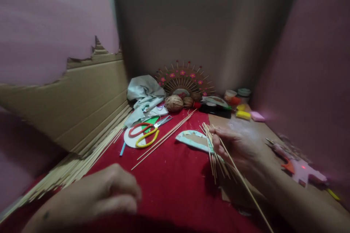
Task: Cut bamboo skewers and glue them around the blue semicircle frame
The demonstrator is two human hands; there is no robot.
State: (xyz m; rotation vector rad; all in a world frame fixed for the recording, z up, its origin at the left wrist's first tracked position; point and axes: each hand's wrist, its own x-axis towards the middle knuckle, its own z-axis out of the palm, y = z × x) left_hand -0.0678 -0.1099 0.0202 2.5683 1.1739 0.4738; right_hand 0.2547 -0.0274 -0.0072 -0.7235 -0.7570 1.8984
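Observation:
My right hand (235,145) is closed around a bundle of thin bamboo sticks (214,153) that fan out above the red cloth (175,174). Just left of it lies a curved cardboard piece with a pale blue edge (193,140). My left hand (106,196) rests low at the front left, fingers curled into a loose fist; nothing shows in it. A few long sticks (166,134) lie loose on the cloth between the hands.
Scissors with red and yellow handles (147,133) lie on a white disc. Behind stand a ball of twine (174,103), a crumpled cloth (144,94), a fan-shaped stick craft (184,80) and small jars (237,96). A glue gun (287,160) lies right. Cardboard (82,102) leans left.

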